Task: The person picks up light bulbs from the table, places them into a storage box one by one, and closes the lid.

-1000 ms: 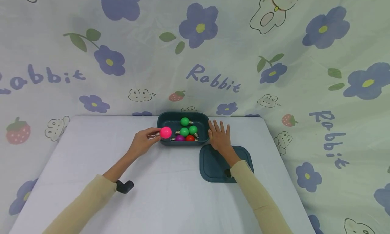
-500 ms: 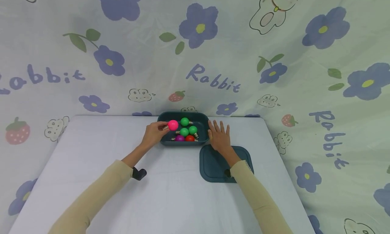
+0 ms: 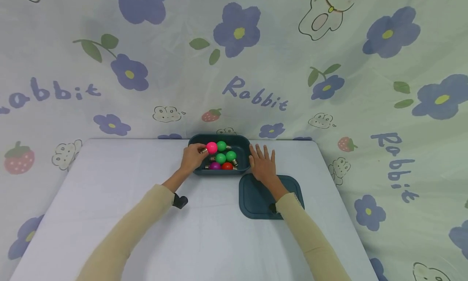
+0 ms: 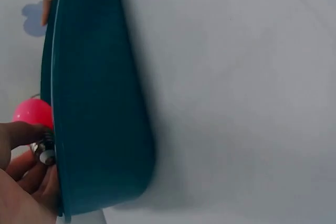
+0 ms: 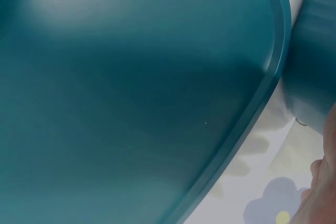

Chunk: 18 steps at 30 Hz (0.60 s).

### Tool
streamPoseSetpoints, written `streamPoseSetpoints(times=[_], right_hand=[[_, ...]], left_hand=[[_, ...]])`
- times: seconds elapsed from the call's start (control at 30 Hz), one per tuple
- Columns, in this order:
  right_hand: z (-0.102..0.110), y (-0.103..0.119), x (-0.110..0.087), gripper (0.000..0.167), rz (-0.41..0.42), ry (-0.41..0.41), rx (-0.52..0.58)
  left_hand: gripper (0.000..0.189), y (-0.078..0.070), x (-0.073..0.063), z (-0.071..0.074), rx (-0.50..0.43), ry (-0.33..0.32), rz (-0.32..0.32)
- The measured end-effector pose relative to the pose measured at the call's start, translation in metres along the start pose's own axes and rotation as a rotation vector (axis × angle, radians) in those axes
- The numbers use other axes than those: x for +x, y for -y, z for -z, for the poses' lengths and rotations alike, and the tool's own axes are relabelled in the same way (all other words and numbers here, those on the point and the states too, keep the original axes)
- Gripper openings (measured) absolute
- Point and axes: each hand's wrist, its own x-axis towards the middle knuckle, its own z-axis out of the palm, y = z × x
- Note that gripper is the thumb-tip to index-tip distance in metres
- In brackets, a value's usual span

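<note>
A dark teal box stands at the far middle of the white table. In it lie green bulbs, a purple bulb and a red bulb. My left hand pinches a pink bulb by its metal screw base, holding it over the box's left part. In the left wrist view the pink bulb shows just past the box wall. My right hand rests flat, fingers spread, against the box's right side. The box's lid lies under my right wrist.
The lid fills the right wrist view, beside the box's corner. A flower-and-rabbit printed cloth hangs behind the table and drapes both sides. The table stretches bare toward me.
My left hand has carried the pink bulb rightward and farther, from the box's left outer edge to over the box interior. The right hand has stayed put.
</note>
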Motion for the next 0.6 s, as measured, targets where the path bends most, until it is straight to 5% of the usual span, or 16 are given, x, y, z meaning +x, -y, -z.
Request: streamPoseSetpoints(times=[0.6], right_hand=[[-0.002, -0.001, 0.002, 0.054, 0.004, -0.011, 0.001]], left_hand=[[0.030, 0.003, 0.012, -0.012, 0.081, 0.023, 0.075]])
